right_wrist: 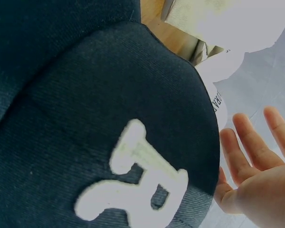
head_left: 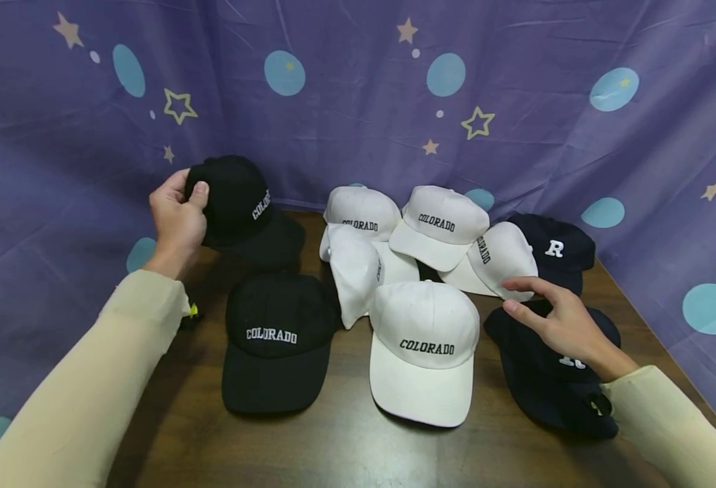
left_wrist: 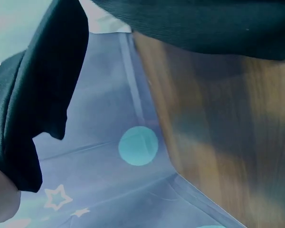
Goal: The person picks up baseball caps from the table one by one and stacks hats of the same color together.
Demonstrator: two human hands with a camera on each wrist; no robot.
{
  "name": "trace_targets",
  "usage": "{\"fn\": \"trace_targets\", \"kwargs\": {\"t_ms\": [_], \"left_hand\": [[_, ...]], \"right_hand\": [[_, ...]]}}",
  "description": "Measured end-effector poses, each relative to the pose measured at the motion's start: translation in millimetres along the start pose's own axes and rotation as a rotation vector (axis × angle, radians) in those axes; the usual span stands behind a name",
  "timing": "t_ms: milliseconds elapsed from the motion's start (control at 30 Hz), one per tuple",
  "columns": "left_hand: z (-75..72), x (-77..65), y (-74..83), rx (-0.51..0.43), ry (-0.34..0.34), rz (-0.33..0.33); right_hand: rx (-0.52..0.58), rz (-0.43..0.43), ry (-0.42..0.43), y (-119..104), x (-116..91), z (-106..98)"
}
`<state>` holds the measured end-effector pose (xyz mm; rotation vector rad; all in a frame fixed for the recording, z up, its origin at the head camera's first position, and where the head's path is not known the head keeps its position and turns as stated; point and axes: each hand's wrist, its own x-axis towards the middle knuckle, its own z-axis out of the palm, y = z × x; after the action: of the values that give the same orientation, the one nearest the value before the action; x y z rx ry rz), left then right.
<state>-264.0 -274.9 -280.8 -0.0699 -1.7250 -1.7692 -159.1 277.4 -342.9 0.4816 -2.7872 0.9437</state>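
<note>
Nine caps are showing: the held black cap (head_left: 229, 203) and the front black cap (head_left: 277, 339), five white caps (head_left: 425, 325), plus the rear navy cap (head_left: 561, 247) and the front navy cap (head_left: 531, 366). The left hand (head_left: 177, 217) is pinching the held black cap narrowly at the back of its crown, thumb on the near side, at the far left before the curtain (head_left: 358, 129). The front black cap is sitting on the table (head_left: 394, 451), left of the white ones. The right hand (head_left: 561, 322) is holding nothing; its fingers are standing well apart, extending over the front navy cap, and whether they are touching it I cannot tell.
</note>
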Motion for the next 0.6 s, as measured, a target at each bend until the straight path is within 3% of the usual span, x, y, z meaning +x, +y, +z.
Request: {"fn": "trace_targets", "kwargs": {"t_ms": [267, 433, 600], "left_hand": [[-4.6, -4.5, 19.2, -0.424, -0.033, -0.002], [-9.1, -5.2, 22.2, -0.57, -0.107, -0.019], [-13.5, -7.6, 22.1, -0.642, -0.197, -0.027]], "right_hand": [[0.005, 0.006, 0.009, -3, 0, 0], [0.025, 0.019, 0.019, -6, 0, 0], [0.022, 0.011, 0.02, -7, 0, 1]]}}
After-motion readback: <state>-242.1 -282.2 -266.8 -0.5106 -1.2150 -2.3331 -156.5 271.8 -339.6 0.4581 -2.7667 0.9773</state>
